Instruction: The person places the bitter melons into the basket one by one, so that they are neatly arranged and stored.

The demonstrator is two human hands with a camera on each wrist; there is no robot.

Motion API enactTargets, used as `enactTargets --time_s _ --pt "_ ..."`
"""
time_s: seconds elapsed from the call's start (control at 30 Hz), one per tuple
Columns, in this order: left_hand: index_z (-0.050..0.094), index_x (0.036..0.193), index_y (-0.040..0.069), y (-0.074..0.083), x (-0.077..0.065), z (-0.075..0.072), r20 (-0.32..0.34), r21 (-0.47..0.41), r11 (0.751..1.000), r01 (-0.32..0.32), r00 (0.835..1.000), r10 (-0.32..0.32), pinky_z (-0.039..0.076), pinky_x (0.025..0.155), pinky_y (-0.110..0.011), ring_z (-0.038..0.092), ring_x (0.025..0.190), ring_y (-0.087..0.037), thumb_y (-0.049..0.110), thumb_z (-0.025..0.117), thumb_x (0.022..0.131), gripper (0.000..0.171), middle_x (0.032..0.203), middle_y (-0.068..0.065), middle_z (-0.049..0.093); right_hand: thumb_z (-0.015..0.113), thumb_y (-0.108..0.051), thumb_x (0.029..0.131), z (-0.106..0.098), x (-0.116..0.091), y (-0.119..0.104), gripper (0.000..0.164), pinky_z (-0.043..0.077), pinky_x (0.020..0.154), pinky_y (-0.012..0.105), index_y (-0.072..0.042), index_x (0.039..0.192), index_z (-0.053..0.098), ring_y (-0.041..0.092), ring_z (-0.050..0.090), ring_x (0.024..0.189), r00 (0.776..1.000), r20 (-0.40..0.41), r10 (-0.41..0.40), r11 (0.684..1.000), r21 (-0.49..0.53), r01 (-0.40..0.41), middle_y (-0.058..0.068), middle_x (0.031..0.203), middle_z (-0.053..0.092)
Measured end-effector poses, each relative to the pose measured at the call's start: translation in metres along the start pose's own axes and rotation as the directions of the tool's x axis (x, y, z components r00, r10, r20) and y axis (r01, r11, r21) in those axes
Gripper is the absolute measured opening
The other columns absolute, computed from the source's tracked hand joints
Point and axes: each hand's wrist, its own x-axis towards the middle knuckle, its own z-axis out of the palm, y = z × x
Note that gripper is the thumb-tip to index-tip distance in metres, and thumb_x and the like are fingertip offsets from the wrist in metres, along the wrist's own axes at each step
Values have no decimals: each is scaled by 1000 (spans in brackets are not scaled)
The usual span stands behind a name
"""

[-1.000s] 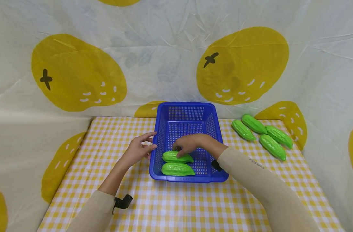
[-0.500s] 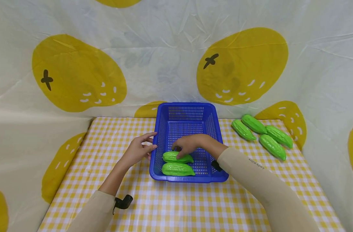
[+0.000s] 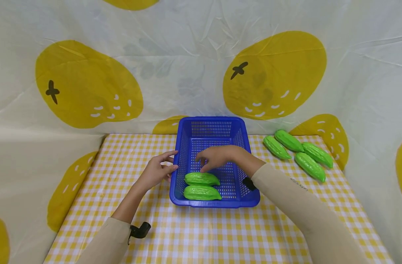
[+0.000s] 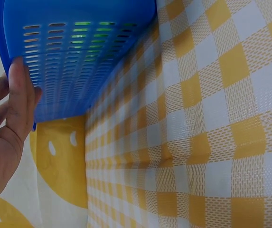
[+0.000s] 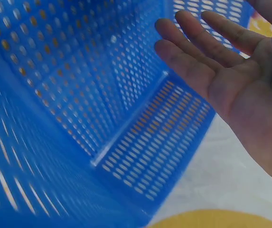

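A blue perforated plastic basket (image 3: 215,203) stands on the table, with two bright green bitter melons, a farther one (image 3: 202,179) and a nearer one (image 3: 202,192), lying side by side at its near left. My left hand (image 3: 157,170) touches the basket's left side with fairly straight fingertips; the left wrist view shows its fingers (image 4: 18,90) against the outer wall. Over the basket, my right hand (image 3: 215,157) holds nothing, its thumb close above the farther bitter melon. Extended, spread fingers of that hand (image 5: 245,76) show in the right wrist view.
Several more bitter melons (image 3: 310,167) lie grouped at the table's back right. A yellow-and-white checked cloth (image 3: 194,234) covers the table. Behind it hangs a pale fabric backdrop (image 3: 184,73) printed with large yellow fruit.
My right hand has let go of the farther bitter melon and lifted slightly up and away from it. The left hand stays at the basket's side, and both melons lie where they were.
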Motion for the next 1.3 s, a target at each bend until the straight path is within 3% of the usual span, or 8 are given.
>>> enactTargets --time_s 0.3,0.57,0.7,0.9,1.13,1.3 --pt "50 154 12 0 0 1 -3 2 1000 5 1000 -5 65 68 -59 73 75 -20 6 68 100 56 126 -25 60 67 -39 102 -21 -33 -2 56 57 106 40 -11 148 53 25 64 124 987 -160 2 999 34 4 9 139 64" --pt "50 153 11 -1 -1 2 -8 3 1000 -2 1000 2 64 68 -60 72 74 -19 5 68 100 57 125 -25 60 65 -42 103 -32 -69 9 54 58 106 40 -18 149 52 21 64 125 944 -329 41 991 130 2 3 139 62" --pt "50 153 10 -2 -2 2 -7 1 1000 -4 1000 4 64 68 -61 72 73 -18 5 68 100 56 125 -26 60 62 -40 104 -35 -90 21 53 54 112 46 -17 150 49 26 58 133 901 -430 60 975 217 39 5 145 58" --pt "51 153 11 -2 -1 3 -5 2 1000 -4 1000 4 65 66 -58 71 72 -18 6 68 100 56 125 -25 60 61 -33 106 -33 -118 44 53 49 114 55 -14 153 46 33 53 137 799 -590 116 948 305 87 10 149 53" --pt "51 153 12 -2 -2 2 -11 16 1000 -4 1000 4 64 67 -59 70 72 -18 7 69 100 57 125 -24 60 58 -32 108 -25 -143 73 54 46 116 58 -11 155 43 39 45 143 705 -660 259 929 370 6 16 156 46" --pt "51 153 12 -3 -2 3 -14 19 1000 -2 1000 3 64 66 -59 70 71 -18 7 69 100 56 125 -25 60 56 -40 107 -12 -155 98 60 39 121 62 -11 157 41 40 39 148 648 -684 336 923 375 -83 17 161 41"
